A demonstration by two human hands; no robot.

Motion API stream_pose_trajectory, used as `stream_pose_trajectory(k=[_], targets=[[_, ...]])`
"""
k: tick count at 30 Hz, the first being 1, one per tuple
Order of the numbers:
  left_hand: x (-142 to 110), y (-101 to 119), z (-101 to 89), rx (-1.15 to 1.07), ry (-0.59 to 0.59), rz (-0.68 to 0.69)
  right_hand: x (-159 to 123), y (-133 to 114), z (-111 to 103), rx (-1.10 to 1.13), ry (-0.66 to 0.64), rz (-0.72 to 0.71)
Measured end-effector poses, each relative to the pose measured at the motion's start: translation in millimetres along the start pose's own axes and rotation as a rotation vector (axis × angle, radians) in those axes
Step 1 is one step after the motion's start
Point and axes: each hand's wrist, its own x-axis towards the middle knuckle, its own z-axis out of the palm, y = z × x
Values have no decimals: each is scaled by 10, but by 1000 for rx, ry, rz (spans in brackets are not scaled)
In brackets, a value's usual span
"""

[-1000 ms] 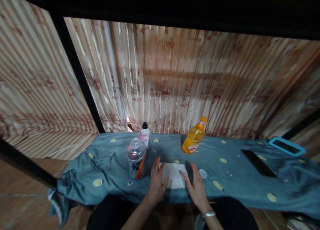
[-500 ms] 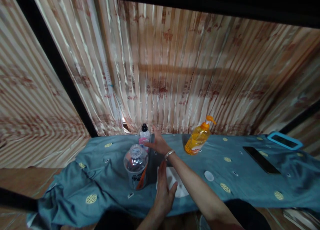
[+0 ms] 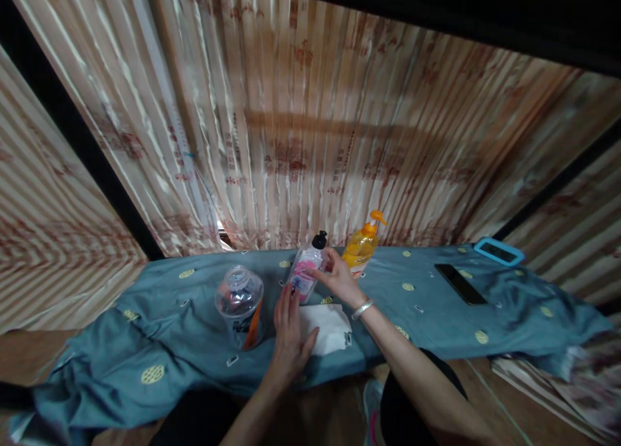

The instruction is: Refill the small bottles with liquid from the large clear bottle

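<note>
Just below the middle of the frame, the right hand (image 3: 341, 279) gripped the tilted black-capped bottle (image 3: 305, 269). The left hand (image 3: 289, 338) was open, fingertips overlapping the bottle's base, contact unclear, thumb over the white sheet (image 3: 332, 328) at lower centre. The clear cup (image 3: 239, 311) stood left of centre, the orange pump bottle (image 3: 359, 246) right.

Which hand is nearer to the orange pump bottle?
Right. The right hand, holding the pink-labelled bottle, is just in front of the orange pump bottle; the left hand is farther away, to the left and nearer the wearer, by the white sheet.
</note>
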Motion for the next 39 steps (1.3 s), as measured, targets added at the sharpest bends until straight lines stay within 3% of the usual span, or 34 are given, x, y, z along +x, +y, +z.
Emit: stream_pose_trajectory(k=[4, 9, 12, 20, 32, 39], targets=[[7, 0, 57, -59, 40, -70, -464, -82, -170, -14, -24, 18], [102, 57, 79, -214, -24, -268, -738, -109, -72, 11, -131, 37], [190, 71, 60, -240, -22, -342, -758, -131, -66, 42, -142, 30], [211, 136, 115, -285, -40, -344, -652, -234, -103, 83, 57, -2], [212, 158, 126, -295, -2, -340, -620, -298, -118, 258, -87, -30], [194, 172, 135, -273, -21, -307, -678, -153, -172, 296, 68, -18]])
